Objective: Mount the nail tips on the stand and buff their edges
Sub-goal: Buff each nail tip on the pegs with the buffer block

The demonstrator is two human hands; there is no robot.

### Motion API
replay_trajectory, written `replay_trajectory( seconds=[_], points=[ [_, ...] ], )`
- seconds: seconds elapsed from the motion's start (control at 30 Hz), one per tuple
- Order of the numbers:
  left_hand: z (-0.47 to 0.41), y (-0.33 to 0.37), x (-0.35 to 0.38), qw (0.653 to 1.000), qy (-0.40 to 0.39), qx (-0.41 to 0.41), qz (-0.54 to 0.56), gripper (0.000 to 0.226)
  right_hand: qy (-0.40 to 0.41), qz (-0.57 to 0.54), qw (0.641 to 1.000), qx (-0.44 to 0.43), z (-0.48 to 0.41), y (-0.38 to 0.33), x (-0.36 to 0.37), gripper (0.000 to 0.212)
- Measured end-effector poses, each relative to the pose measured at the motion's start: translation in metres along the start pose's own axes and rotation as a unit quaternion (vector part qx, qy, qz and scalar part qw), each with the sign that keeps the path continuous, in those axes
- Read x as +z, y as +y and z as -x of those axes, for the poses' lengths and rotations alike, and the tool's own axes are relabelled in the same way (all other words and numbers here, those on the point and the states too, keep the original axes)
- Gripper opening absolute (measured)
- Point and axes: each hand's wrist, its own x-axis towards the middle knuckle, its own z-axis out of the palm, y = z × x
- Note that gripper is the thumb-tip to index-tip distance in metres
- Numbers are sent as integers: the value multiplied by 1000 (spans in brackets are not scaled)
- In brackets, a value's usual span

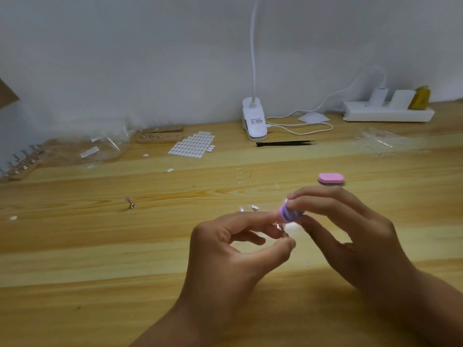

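Head view. Left hand [240, 249] over the worktop [100, 259], grip closed: thumb and forefinger pinch a small metal holder [284, 231] (the nail tip on it is too blurred to make out). Right hand [350, 234], grip closed on a pink-and-purple buffer block [290, 214], which is held against the holder's top. Second buffer [330, 179] lies just beyond. Wooden stand [160, 135] sits at the back left, well apart.

The nail tip [284, 225] pinched by the fingers [265, 217] of the left hand [225, 249] is only a bright blur, half hidden behind the buffer block [290, 213]. The neck of the lamp [254, 118] leaves the top edge. The far-left stand [17, 175] is blurred and cut off.
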Motion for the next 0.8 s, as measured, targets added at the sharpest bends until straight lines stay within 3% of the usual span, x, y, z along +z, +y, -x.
replay_trajectory(
  seconds=[0.17,0.37,0.53,0.67,0.8],
  points=[
    [-1,1,-2,1000,-25,1,14,33,3,-42,999,-11,0,-8,3,27],
    [-3,3,-3,999,-1,-21,35,35,12,13,1000,-5,-4,2,-5,24],
    [-2,6,-5,999,-23,-1,24,37,-16,2,998,-57,0,-3,-2,20],
    [-2,4,-5,998,-9,-40,52,34,13,24,1000,-14,-4,4,-5,21],
    [-2,6,-4,998,-34,-23,40,33,-16,-9,998,-66,2,-5,0,19]
  ],
)
